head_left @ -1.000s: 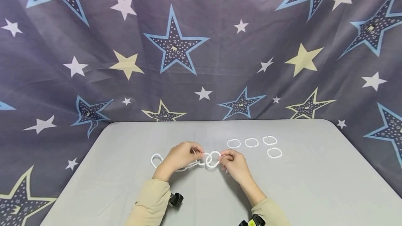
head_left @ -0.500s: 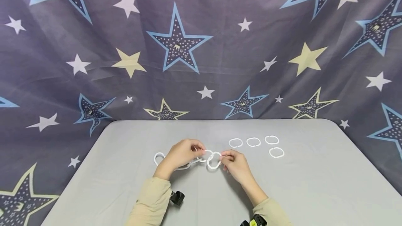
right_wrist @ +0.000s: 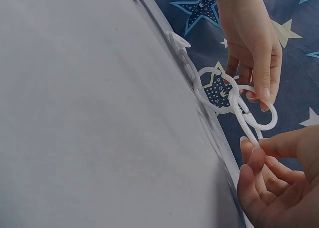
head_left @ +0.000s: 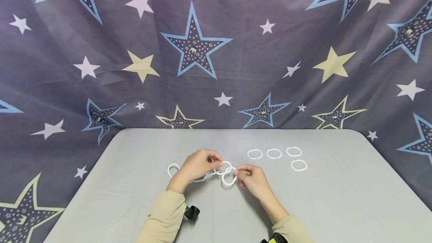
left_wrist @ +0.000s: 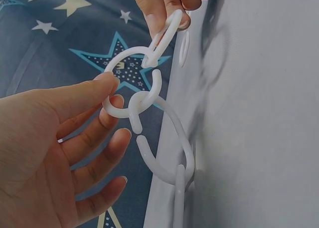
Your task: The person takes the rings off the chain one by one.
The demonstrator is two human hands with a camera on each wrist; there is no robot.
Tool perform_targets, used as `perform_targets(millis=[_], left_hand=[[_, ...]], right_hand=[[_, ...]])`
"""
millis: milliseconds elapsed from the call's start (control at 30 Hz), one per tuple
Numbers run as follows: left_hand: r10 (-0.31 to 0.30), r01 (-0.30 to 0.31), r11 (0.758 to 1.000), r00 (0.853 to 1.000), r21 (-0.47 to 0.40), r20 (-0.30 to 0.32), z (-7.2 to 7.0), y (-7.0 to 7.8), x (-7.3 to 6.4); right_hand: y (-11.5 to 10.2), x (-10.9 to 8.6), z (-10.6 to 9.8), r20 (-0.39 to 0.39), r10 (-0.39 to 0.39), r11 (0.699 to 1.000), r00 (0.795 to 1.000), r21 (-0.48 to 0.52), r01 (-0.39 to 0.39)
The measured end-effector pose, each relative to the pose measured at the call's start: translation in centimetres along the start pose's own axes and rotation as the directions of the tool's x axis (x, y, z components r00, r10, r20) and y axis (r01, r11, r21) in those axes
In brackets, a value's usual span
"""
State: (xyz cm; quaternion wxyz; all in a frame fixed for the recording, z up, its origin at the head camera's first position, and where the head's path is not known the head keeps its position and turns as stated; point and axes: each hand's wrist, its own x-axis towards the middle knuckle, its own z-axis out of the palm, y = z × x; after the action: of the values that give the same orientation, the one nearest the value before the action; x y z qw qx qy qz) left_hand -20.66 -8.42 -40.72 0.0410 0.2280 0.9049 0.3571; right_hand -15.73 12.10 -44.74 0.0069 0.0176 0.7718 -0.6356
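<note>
My left hand (head_left: 199, 166) pinches a white plastic chain link (left_wrist: 130, 49) between thumb and forefinger. Its other fingers are spread loosely in the left wrist view. Through that link passes a second white link (left_wrist: 167, 36), whose far end is pinched by my right hand (head_left: 253, 179). Below the left-held link hangs another hooked link (left_wrist: 180, 125) with a small gap in its side. The rest of the chain runs left behind the left hand, which partly hides it, and an end link (head_left: 173, 164) shows past the wrist.
Several loose white links (head_left: 254, 149) lie on the grey table (head_left: 337, 198) beyond and to the right of my hands. A star-patterned curtain (head_left: 216, 59) stands at the table's back edge. Both wrists carry black camera mounts (head_left: 192, 213).
The right-held link has tilted and sits slightly lower against the left-held link, which now shows more of its loop. Both hands keep their pinch. The head view has shifted slightly.
</note>
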Motion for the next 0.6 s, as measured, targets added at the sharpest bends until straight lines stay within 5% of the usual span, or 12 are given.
perform_targets(millis=[300,600], left_hand=[[-0.004,0.004,1.000,1.000,-0.009,0.007,-0.02,0.09,-0.01],[0.021,-0.020,1.000,0.999,-0.022,0.046,0.05,0.01,0.00]], right_hand=[[0.31,-0.24,-0.44,0.063,-0.107,0.994,0.992,0.015,0.106],[0.13,-0.08,-0.18,0.027,-0.024,0.999,0.999,-0.043,0.025]])
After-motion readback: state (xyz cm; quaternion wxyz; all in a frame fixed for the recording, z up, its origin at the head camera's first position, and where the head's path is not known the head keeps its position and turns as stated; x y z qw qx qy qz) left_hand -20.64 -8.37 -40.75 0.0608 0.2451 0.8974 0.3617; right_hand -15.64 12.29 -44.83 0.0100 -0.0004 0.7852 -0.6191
